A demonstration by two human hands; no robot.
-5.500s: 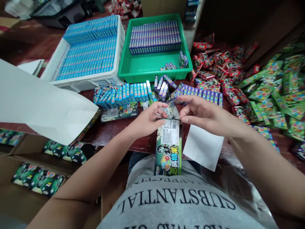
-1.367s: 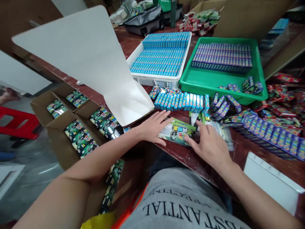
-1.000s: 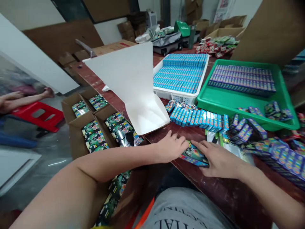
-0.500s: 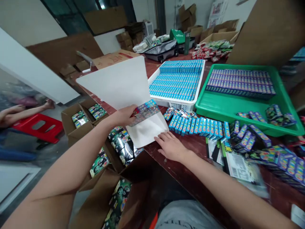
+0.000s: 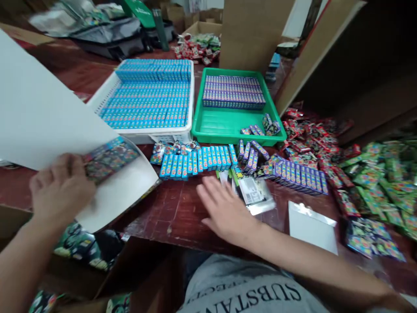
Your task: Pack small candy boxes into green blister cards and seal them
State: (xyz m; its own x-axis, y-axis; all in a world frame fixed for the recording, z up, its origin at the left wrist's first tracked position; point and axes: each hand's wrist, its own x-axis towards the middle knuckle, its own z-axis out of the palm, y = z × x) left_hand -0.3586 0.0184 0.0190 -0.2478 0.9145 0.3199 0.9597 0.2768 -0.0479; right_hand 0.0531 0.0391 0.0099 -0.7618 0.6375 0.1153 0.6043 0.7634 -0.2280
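Note:
A white-lined box (image 5: 114, 195) lies with its lid (image 5: 48, 104) raised at the table's left edge. Inside it is a row of small colourful packs (image 5: 114, 158). My left hand (image 5: 61, 191) is over the box at the left end of that row, its fingers bent and smeared by motion, so its grip does not show. My right hand (image 5: 228, 213) is open and empty, fingers outstretched low over the red-brown table. Just beyond it stand a row of small blue boxes (image 5: 198, 161) and flat plastic-wrapped packets (image 5: 252, 191).
Behind are a white basket (image 5: 192, 100) of blue boxes and a green tray (image 5: 224, 124) with purple boxes. More purple boxes (image 5: 296, 174), red packets (image 5: 309, 139) and green packets (image 5: 381, 178) lie rightward. Below the table edge stand cartons (image 5: 74, 271).
The view has swung to the right. My right hand has come off the white-lined box and moved right over the table. My left hand stays by the packs in the box.

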